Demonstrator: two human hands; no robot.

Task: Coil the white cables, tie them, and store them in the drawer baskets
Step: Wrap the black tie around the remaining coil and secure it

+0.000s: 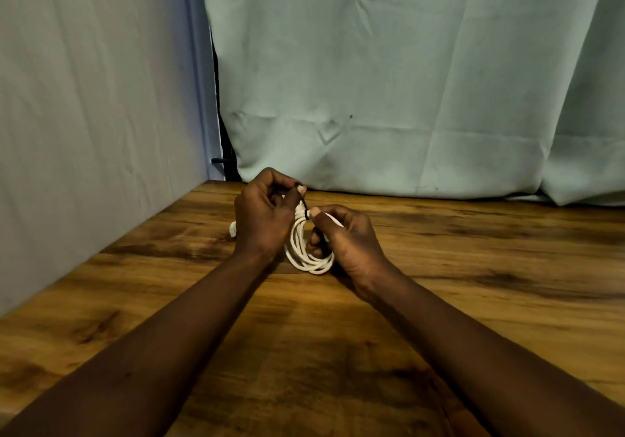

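A coiled white cable (306, 250) stands between my two hands on the wooden table (473, 267), its loops hanging down to the tabletop. A thin black tie (305, 210) wraps the top of the coil. My left hand (262, 213) pinches the upper end of the tie between thumb and fingers. My right hand (345, 237) grips the coil on its right side, with the thumb pressed near the tie. A white end of the cable (233, 228) sticks out to the left of my left hand. No drawer or basket is in view.
Pale green cloth (406, 81) hangs behind the table's far edge, and a grey cloth wall (84, 115) runs along the left side. A dark gap with a small black peg (218, 160) shows at the back left corner.
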